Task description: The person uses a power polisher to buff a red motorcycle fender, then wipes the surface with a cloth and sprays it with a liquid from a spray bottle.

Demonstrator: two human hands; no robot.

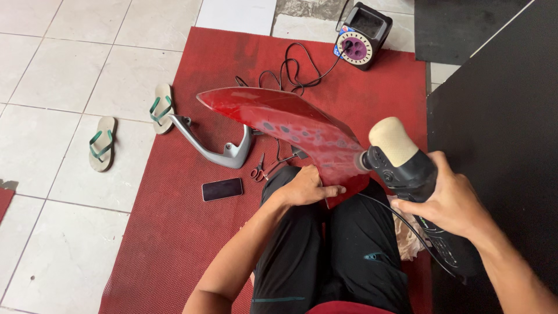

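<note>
While the person sat on the red mat (174, 232), two green-strapped sandals (102, 143) lay on the white tiled floor (52, 75) off to the left. On the mat: a silver grab handle (210, 146), a dark phone (222, 189) face up, small red-handled scissors (258, 169). Black cord ran up to a black reel box (362, 35) at the mat's far edge.

Centre: a glossy red body panel (290, 125), dull grey spots along its face, stood tilted over the person's knees, pointed end to the left. The left hand (307, 187) clasped its lower edge, thumb along the rim, fingers wrapped under; the panel rose up and leftward from that grip.

Right: the right hand (452, 200) was clenched round the body of a black polisher (407, 171), tan knob on top. Its head met the panel's right end, just above the left hand. A pale rag (407, 238) lay by the right thigh.
</note>
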